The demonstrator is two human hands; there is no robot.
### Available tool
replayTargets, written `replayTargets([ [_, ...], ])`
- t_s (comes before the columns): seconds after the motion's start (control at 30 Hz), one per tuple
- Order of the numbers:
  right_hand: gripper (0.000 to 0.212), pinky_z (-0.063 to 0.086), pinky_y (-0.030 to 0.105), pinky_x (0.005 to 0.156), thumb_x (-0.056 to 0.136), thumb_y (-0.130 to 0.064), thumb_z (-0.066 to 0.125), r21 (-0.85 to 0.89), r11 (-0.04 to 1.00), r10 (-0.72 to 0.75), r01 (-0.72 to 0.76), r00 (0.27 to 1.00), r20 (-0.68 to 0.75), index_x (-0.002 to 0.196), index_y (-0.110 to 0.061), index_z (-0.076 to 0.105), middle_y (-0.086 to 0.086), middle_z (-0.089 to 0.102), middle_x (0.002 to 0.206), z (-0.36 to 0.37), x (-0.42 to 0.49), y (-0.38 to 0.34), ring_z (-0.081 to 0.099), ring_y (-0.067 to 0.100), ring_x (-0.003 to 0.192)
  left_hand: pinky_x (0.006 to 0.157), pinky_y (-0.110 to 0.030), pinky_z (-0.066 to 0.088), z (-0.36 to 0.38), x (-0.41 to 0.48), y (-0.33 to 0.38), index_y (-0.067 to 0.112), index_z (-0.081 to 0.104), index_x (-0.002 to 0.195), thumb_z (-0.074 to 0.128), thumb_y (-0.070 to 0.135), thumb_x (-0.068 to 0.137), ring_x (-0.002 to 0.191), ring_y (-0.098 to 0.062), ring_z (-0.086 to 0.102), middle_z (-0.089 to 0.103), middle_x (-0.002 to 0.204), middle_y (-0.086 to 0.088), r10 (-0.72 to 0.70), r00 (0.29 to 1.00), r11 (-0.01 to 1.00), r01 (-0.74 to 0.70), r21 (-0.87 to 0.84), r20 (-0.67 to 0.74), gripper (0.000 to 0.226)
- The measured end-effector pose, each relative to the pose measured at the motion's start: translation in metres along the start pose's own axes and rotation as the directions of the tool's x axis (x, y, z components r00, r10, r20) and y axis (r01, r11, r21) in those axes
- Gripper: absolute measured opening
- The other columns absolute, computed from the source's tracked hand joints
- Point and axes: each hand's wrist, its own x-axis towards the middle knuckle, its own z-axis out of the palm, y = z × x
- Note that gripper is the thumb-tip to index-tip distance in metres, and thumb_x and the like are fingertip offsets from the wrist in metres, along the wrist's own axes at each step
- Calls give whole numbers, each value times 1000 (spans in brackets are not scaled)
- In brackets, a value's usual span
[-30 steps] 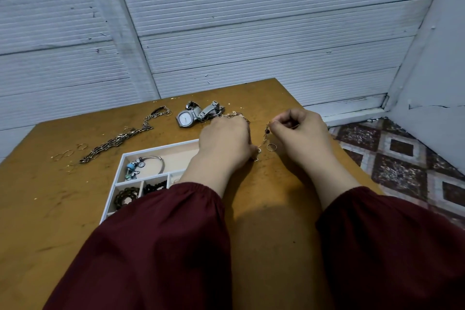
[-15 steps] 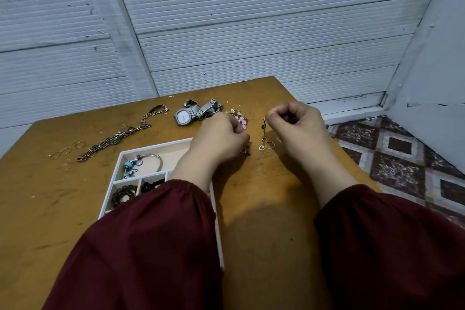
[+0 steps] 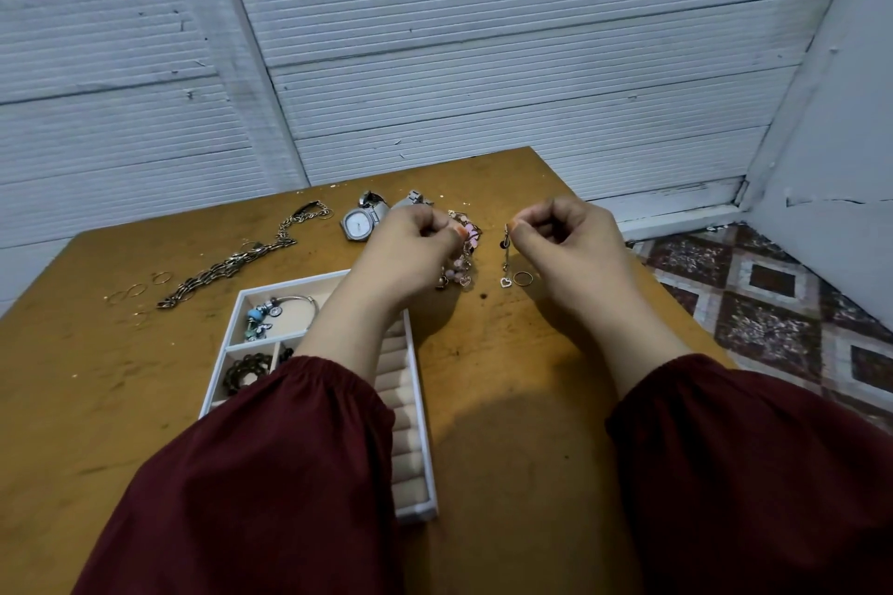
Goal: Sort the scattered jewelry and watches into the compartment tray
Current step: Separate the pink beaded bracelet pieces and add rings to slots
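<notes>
Brown wooden table (image 3: 507, 401), centre frame: right hand (image 3: 570, 237) pinches thin silver heart-charm chain (image 3: 505, 261), dangling; left hand (image 3: 410, 251) pinches tangled pink-charm bracelet (image 3: 466, 256). Best keep strands apart, lift slowly, lower into white compartment tray (image 3: 414, 382), lower left.

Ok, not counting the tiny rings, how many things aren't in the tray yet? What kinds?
Watch: 1
Long chain lying on the table: 1
Pink charm bracelet, pinched by the left hand: 1
Heart dangle, pinched by the right hand: 1
Total: 4
</notes>
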Motion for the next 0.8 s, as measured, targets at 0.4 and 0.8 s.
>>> replayTargets([
  [0.4, 8, 46, 20, 61, 82, -14, 67, -8, 1000, -16, 17, 999, 35, 76, -19, 65, -6, 63, 75, 3, -5, -1, 56, 7, 66, 36, -10, 31, -5, -18, 10, 5, 54, 80, 54, 5, 88, 36, 2, 45, 53, 61, -3, -51, 997, 989, 42, -140, -61, 8],
  [0.8, 14, 43, 15, 54, 85, -13, 68, 27, 999, -45, 43, 997, 60, 77, -24, 66, -12, 62, 73, 7, -23, -16, 51, 4, 60, 43, -8, 31, -32, -48, 6, 16, 57, 68, 64, 10, 85, 42, 2, 38, 48, 60, 5, -5, 979, 966, -48, -254, -206, 19],
])
